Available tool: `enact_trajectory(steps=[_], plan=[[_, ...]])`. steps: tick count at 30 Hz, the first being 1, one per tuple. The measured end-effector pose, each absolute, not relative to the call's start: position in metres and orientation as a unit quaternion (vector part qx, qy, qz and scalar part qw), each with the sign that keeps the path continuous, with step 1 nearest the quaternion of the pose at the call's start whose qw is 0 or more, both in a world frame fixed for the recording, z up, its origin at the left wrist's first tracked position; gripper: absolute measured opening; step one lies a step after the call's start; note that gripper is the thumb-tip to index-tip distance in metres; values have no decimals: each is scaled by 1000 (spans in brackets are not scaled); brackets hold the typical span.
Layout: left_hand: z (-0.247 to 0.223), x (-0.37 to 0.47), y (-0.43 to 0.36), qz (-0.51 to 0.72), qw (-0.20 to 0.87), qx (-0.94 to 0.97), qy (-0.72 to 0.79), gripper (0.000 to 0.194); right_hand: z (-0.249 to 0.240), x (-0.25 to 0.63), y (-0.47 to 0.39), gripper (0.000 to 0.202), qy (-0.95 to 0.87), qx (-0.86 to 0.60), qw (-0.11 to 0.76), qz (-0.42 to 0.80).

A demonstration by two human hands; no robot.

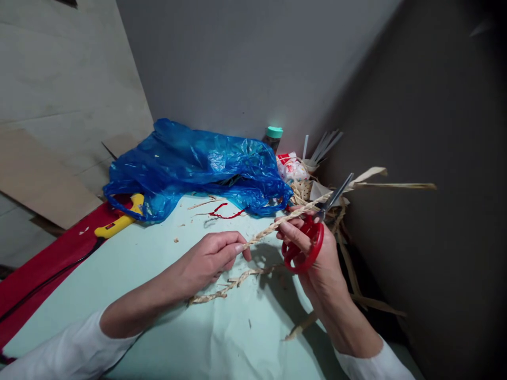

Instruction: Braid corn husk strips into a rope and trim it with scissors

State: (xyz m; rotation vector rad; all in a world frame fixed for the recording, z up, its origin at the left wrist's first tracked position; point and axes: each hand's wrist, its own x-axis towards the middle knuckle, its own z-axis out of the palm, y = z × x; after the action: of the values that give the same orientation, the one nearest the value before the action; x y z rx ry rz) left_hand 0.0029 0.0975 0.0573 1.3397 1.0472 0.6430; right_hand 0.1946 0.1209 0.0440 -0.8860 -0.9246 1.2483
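Note:
A pale braided straw cord (271, 228) stretches between my two hands above the table. My left hand (216, 256) pinches its near end between thumb and fingers. My right hand (317, 253) is closed on the red-handled scissors (317, 248) and also steadies the braid with its thumb and fingers. The scissor blades point up and to the right, alongside the braid, whose loose strands (396, 185) stick out beyond them. Under my hands, a second length of braid (233, 285) lies on the pale green table covering (158, 279), partly hidden by my left hand.
A crumpled blue plastic bag (198, 158) fills the table's back. Beside it are a yellow glue gun (119, 224), a red twisted cord (225, 215), a jar with a green lid (274, 133) and several white sticks (327, 145). Loose straw strips (350, 264) hang at the right, near the wall.

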Motion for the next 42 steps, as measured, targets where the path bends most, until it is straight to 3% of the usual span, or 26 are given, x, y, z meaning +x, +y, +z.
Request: enact_trajectory(steps=[5, 29, 42], plan=[[62, 4, 97, 266, 540, 636, 483, 28, 45, 195, 122, 50, -364, -361, 650, 561], [65, 2, 99, 249, 497, 649, 519, 29, 59, 236, 150, 38, -289, -372, 777, 417], [66, -10, 101, 333, 728, 455, 389, 25, 63, 241, 148, 30, -295, -355, 797, 389]])
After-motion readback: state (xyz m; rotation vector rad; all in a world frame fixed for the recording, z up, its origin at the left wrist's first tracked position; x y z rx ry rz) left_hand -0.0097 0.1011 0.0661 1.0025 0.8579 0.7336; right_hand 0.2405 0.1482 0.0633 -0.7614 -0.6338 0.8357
